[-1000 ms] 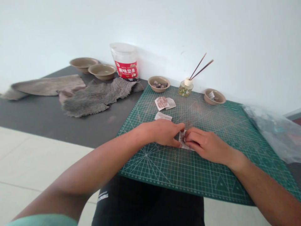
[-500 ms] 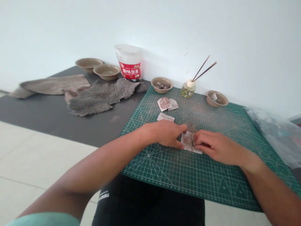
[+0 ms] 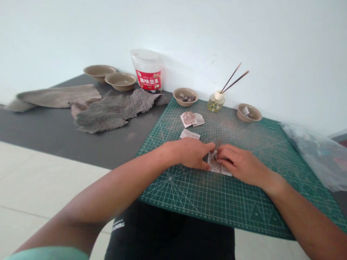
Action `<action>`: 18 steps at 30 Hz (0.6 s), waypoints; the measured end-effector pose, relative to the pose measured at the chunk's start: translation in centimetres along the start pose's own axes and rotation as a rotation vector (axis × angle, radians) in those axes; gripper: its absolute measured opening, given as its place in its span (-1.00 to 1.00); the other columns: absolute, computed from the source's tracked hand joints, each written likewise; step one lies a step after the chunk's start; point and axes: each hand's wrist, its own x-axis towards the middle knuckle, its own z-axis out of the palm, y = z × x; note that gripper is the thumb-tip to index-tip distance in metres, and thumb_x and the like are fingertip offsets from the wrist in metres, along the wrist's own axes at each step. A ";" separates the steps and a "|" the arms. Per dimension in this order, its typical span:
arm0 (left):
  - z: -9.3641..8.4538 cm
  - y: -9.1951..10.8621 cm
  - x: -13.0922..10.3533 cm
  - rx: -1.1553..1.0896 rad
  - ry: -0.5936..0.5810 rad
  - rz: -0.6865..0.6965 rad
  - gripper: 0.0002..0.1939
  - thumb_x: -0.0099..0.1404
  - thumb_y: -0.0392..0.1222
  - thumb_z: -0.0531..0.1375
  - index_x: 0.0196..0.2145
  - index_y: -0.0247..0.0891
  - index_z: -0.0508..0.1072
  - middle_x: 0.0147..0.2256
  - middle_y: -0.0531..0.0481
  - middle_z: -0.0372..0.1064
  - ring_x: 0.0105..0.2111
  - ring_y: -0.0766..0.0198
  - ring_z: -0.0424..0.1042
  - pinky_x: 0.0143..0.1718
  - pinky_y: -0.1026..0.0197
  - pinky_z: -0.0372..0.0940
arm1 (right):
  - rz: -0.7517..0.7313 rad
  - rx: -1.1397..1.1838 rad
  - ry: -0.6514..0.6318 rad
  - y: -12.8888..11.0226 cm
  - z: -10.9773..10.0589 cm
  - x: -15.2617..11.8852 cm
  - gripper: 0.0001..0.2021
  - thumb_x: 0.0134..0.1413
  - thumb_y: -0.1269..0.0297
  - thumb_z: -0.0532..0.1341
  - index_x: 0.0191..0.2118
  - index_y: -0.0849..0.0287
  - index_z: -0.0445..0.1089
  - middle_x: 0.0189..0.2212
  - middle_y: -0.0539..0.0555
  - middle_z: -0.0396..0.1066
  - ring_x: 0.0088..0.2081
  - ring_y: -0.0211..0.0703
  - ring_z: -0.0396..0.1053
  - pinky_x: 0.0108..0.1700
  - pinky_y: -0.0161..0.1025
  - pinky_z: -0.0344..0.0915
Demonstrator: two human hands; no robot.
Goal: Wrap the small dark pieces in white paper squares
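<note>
Both hands press a small white paper sachet with brown contents (image 3: 216, 165) flat on the green gridded cutting mat (image 3: 244, 202); left hand (image 3: 191, 153) and right hand (image 3: 238, 164) fingertips pinch its edges.

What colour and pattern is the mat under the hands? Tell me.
The mat is dark green with a pale grid and diagonal guide lines, seen clearly in the head view.

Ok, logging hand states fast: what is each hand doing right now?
Left hand: fingers pressed on the small sachet, pinning it to the cutting mat.
Right hand: fingers curled on the same sachet.
</note>
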 end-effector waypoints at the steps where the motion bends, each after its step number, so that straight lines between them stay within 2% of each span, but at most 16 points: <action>1: 0.0 0.0 0.0 0.003 -0.003 -0.001 -0.43 0.29 0.21 0.19 0.09 -0.18 0.24 -0.22 -0.15 0.52 -0.22 -0.03 0.50 -0.32 0.16 0.26 | 0.024 -0.021 0.008 0.0 -0.1 0.0 -0.90 0.31 0.31 0.13 -0.20 0.09 0.40 -0.19 0.05 0.44 -0.20 -0.12 0.43 -0.14 -0.16 0.31; 6: -0.1 0.0 0.0 -0.001 -0.007 0.011 -0.43 0.29 0.22 0.19 0.09 -0.17 0.24 -0.23 -0.14 0.52 -0.23 -0.03 0.51 -0.36 0.17 0.24 | -0.065 0.036 -0.128 -0.2 -0.3 0.1 -0.90 0.33 0.30 0.13 -0.24 0.09 0.37 -0.21 0.02 0.44 -0.24 -0.17 0.42 -0.18 -0.21 0.30; 10: -0.1 0.1 0.0 0.008 0.001 0.004 -0.46 0.29 0.22 0.19 0.06 -0.17 0.24 -0.26 -0.13 0.51 -0.26 -0.03 0.51 -0.39 0.18 0.22 | 0.013 -0.062 0.014 0.2 -0.2 0.1 -0.90 0.33 0.30 0.12 -0.19 0.10 0.38 -0.19 0.06 0.44 -0.21 -0.12 0.42 -0.17 -0.16 0.30; 12: -0.2 0.1 0.0 0.010 -0.002 0.007 -0.46 0.29 0.21 0.20 0.05 -0.17 0.25 -0.27 -0.13 0.51 -0.26 -0.02 0.51 -0.39 0.18 0.21 | 0.015 -0.069 -0.016 0.4 -0.4 0.0 -0.92 0.31 0.29 0.14 -0.21 0.10 0.38 -0.23 0.04 0.45 -0.24 -0.13 0.42 -0.18 -0.17 0.30; 15: -0.2 0.1 0.0 -0.004 -0.002 0.009 -0.45 0.28 0.22 0.20 0.05 -0.17 0.25 -0.28 -0.12 0.50 -0.27 -0.02 0.50 -0.39 0.18 0.21 | -0.069 -0.018 -0.120 0.1 -0.2 -0.1 -0.89 0.33 0.28 0.12 -0.21 0.08 0.38 -0.22 0.02 0.45 -0.25 -0.16 0.43 -0.20 -0.21 0.31; 18: -0.2 0.0 0.0 -0.014 0.001 0.005 -0.47 0.28 0.20 0.20 0.05 -0.17 0.26 -0.28 -0.11 0.50 -0.27 -0.01 0.50 -0.38 0.18 0.22 | -0.032 -0.067 -0.019 0.0 0.1 0.0 -0.87 0.35 0.27 0.09 -0.17 0.09 0.38 -0.16 0.06 0.45 -0.21 -0.12 0.43 -0.18 -0.18 0.31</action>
